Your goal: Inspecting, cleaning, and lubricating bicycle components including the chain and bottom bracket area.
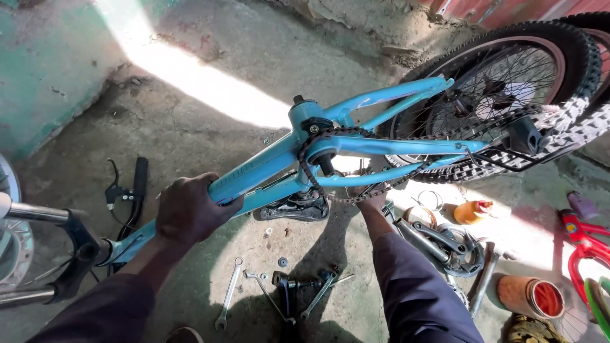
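Head view: left hand (190, 213) grips blue bike frame (267, 165); right hand (373, 202) state unclear; orange bottle (473, 211) nearby.

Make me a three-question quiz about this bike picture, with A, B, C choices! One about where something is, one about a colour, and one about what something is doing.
1. Where do the spanners lie?
A. on the ground below the bike frame
B. on the rear wheel
C. in the left hand

2. What colour is the bike frame?
A. red
B. light blue
C. yellow

3. What is the left hand doing?
A. hanging free
B. holding a bottle
C. gripping a frame tube

Answers:
1 A, they rest on the concrete floor under the frame.
2 B, every tube is light blue.
3 C, its fingers wrap round the tube, while the right hand reaches under the frame by the loose chain; its grip is hidden.
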